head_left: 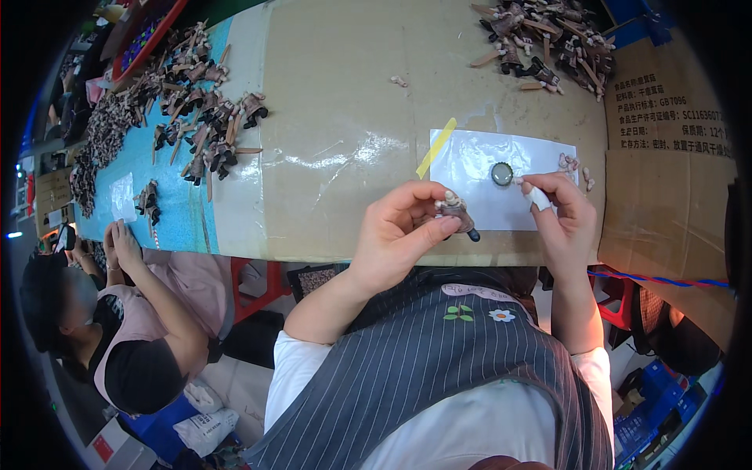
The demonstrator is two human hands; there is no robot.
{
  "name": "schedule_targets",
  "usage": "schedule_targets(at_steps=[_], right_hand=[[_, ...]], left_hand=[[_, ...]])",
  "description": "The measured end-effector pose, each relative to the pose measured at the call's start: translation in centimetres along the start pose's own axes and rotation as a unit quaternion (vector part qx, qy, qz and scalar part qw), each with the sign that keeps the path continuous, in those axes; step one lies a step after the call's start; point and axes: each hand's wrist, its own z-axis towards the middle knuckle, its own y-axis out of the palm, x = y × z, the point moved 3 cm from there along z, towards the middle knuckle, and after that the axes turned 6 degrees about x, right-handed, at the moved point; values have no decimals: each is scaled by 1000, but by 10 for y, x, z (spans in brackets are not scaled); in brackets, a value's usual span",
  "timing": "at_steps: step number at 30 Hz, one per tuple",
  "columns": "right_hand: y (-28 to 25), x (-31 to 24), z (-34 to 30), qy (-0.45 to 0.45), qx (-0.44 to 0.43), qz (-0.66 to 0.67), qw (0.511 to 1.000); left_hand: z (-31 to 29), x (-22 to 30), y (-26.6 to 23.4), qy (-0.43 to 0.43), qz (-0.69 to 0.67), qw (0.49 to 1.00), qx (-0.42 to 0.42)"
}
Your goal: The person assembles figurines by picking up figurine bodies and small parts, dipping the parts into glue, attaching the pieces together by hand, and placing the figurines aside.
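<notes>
My left hand [395,239] pinches a small painted figurine [453,210] between thumb and fingers, its pale head up and a dark foot sticking out to the right. My right hand [570,227] has thumb and fingertips together on a tiny pale piece [518,181], too small to make out fully. White wrapping [539,198] covers one of its fingers. Just left of those fingertips, an upturned bottle cap [501,174] with something shiny inside lies on a white sheet [478,211]. Several small pale pieces [569,163] lie at the sheet's right edge.
Heaped figurines [540,39] lie at the far right, and more figurines [211,133] cover the left side. Yellow tape [436,149] crosses the sheet's left corner. A cardboard box [666,180] stands at right. A co-worker [149,313] sits at left, hands at the table's edge.
</notes>
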Motion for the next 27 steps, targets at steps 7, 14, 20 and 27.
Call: schedule_targets(at_steps=[7,14,20,27], right_hand=[[-4,-20,-16,85,-21,251,964],[-2,-22,-26,18,-18,198,980],[-1,-15,-31,29,-29,212,976],[-7,-19,-28,-8,-60,122,991]], left_hand=[[1,-11,18,32,69,997,9],[-3,-14,28,28,77,997,12],[-2,-14,30,50,107,993,-27],[0,-8,28,94,241,965,-39]])
